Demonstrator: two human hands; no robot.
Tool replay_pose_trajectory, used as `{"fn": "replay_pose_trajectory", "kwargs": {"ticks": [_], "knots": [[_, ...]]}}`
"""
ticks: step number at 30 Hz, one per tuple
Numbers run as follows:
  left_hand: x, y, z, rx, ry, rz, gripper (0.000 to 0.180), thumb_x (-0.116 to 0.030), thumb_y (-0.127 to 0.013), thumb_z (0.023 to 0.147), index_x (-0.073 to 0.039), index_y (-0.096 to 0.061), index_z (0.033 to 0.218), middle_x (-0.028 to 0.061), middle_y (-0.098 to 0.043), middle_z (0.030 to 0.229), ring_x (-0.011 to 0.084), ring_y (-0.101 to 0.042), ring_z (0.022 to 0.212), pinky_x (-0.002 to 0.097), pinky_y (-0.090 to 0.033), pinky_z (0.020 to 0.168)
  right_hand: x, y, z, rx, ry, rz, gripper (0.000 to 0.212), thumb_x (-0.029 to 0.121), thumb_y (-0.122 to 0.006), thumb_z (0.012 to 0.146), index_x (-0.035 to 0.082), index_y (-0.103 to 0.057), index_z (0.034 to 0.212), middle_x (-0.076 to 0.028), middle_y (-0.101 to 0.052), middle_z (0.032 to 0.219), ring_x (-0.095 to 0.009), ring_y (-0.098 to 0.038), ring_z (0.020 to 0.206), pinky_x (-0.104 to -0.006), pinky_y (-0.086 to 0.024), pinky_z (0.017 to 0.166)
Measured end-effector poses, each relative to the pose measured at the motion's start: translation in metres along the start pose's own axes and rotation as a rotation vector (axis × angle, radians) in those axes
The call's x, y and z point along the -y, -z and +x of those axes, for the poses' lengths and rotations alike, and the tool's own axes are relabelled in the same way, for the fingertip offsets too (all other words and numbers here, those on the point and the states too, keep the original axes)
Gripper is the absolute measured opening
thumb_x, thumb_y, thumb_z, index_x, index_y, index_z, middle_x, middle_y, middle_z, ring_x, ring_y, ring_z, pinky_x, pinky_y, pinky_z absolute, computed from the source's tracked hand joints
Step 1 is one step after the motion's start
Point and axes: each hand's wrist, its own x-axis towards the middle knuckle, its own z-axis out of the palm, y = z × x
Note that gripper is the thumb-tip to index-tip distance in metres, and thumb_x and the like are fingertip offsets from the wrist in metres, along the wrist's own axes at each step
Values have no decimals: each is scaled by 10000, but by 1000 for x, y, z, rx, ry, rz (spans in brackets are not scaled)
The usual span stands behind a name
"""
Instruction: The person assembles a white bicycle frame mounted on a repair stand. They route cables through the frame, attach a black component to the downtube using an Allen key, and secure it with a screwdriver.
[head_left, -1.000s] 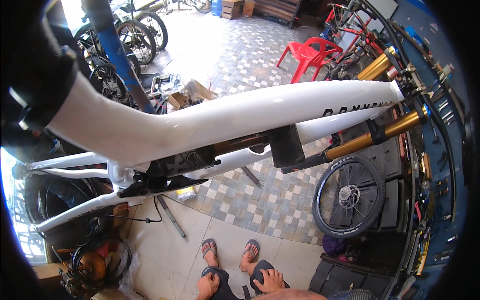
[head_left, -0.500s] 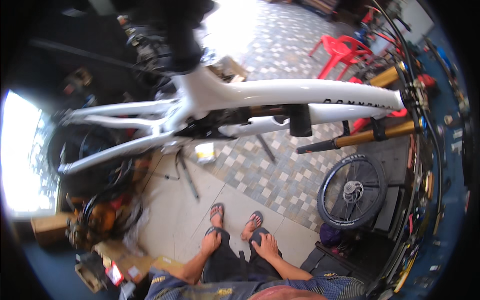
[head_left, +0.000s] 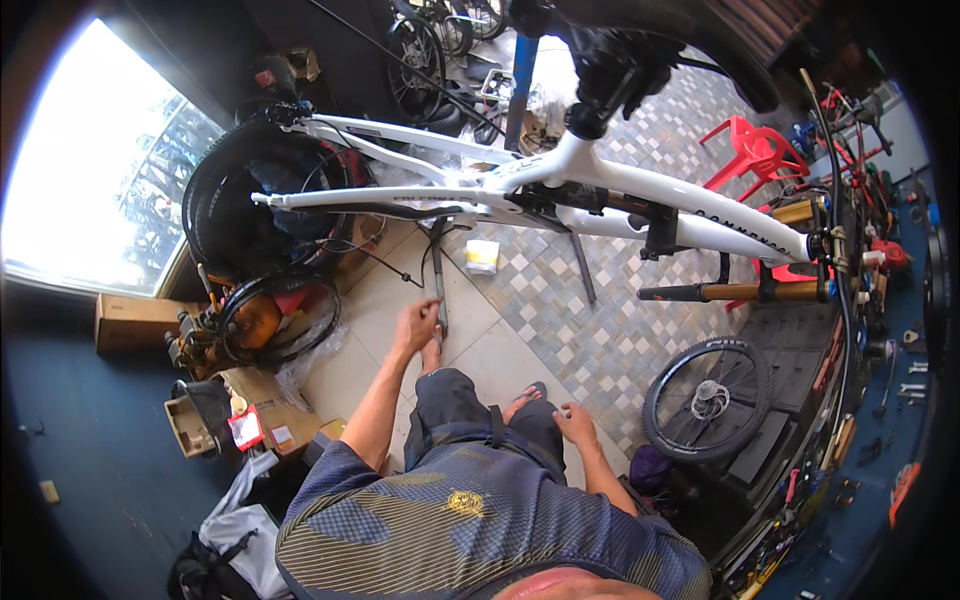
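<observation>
My left hand [head_left: 416,326] reaches forward past my left knee, over the pale floor tiles. Its fingers are curled in, and nothing shows in them. Beyond it, a dark stand leg [head_left: 440,285] slants down to the floor. Beside my right thigh hangs my right hand [head_left: 577,425], loosely bent with a gap between thumb and fingers, apparently holding nothing. Ahead of both hands, a white bicycle frame [head_left: 660,190] is held off the floor by a black clamp [head_left: 590,115]. A gold-legged suspension fork [head_left: 745,291] is fitted at its right end. Neither hand touches the frame.
A wheel with a disc rotor [head_left: 709,398] leans against black boxes at right. Tools line the blue wall [head_left: 890,440]. At left are tyres [head_left: 215,205], a cardboard box [head_left: 135,322] and bags. Red plastic chairs [head_left: 755,150] stand behind the frame; a small white packet [head_left: 482,256] lies on the floor.
My left hand has left my left knee and moved forward. My right hand has come off my right knee to beside the thigh. The view has shifted, and my torso shows more.
</observation>
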Motion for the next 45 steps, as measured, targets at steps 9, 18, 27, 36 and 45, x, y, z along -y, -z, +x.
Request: {"fn": "replay_pose_trajectory", "kwargs": {"ticks": [9, 18, 27, 36, 45], "knots": [[-139, 185, 88, 353, -576, 160, 311, -218, -632, 984, -34, -687, 1228, 179, -707, 1154, 272, -703, 997, 368, -552, 856, 235, 35, 60, -249, 285, 188, 313, 233, -689, 899, 40, -691, 1145, -166, -695, 955, -321, -684, 890, -404, -544, 793], [-149, 350, 162, 70, -412, 297, 342, -242, -631, 973, 8, -700, 1197, 193, -751, 1015, 265, -733, 938, 365, -547, 860, 394, 42, 67, -301, 397, 165, 256, 248, -648, 932, 106, -699, 1138, -99, -694, 963, -307, -669, 941, -406, -537, 824], [-84, 329, 264, 467, -159, 209, 275, -178, -530, 986, 38, -694, 943, 60, -680, 687, 131, -672, 601, 295, -517, 485, 433, 54, 95, -547, 370, 208, 255, 242, -626, 945, 111, -681, 1158, -98, -690, 981, -303, -666, 955, -415, -542, 822], [-71, 312, 284, 264, -519, 418, 315, -226, -555, 947, 13, -752, 1004, 229, -690, 776, 284, -715, 684, 410, -532, 643, 469, 90, 144, -363, 100, -40, 766, 247, -592, 874, 124, -277, 1562, -246, -711, 992, -433, -695, 895, -520, -546, 801], [-88, 297, 293, 331, -471, 487, 301, -208, -545, 903, 2, -759, 928, 225, -669, 735, 326, -687, 740, 402, -512, 727, 462, 81, 185, -474, 143, -128, 713, 197, -546, 803, -7, -434, 1477, -230, -731, 896, -407, -720, 834, -511, -578, 756]]}}
